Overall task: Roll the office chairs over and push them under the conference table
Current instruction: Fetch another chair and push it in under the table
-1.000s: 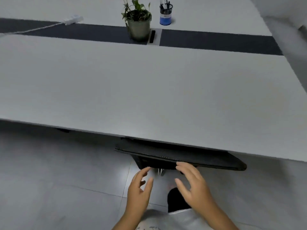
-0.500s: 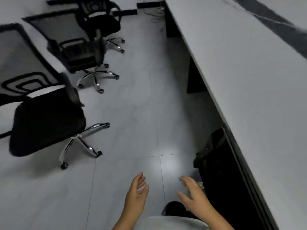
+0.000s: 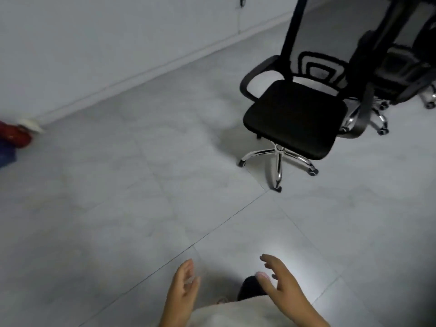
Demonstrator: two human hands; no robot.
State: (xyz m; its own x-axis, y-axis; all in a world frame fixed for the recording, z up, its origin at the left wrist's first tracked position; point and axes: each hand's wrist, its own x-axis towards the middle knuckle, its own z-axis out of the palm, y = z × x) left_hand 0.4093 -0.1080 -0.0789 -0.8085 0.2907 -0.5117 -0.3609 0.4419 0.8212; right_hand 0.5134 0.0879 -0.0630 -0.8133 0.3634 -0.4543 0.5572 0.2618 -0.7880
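A black office chair (image 3: 295,116) with a mesh back, armrests and a chrome star base stands on the grey tiled floor at the upper right, its seat facing me. Behind it, at the far right edge, a second black chair (image 3: 401,74) is partly cut off. My left hand (image 3: 182,291) and my right hand (image 3: 280,283) hover at the bottom of the view, fingers spread and relaxed, holding nothing. Both hands are well short of the nearest chair. The conference table is out of view.
A pale wall with a skirting board (image 3: 132,76) runs diagonally across the upper left. A red and blue object (image 3: 14,138) lies by the wall at the left edge. Open tiled floor (image 3: 141,197) stretches between me and the chairs.
The view has swung away from the table and the chair tucked under it, round to the loose chairs by the wall. Both hands stay empty and low in front of me.
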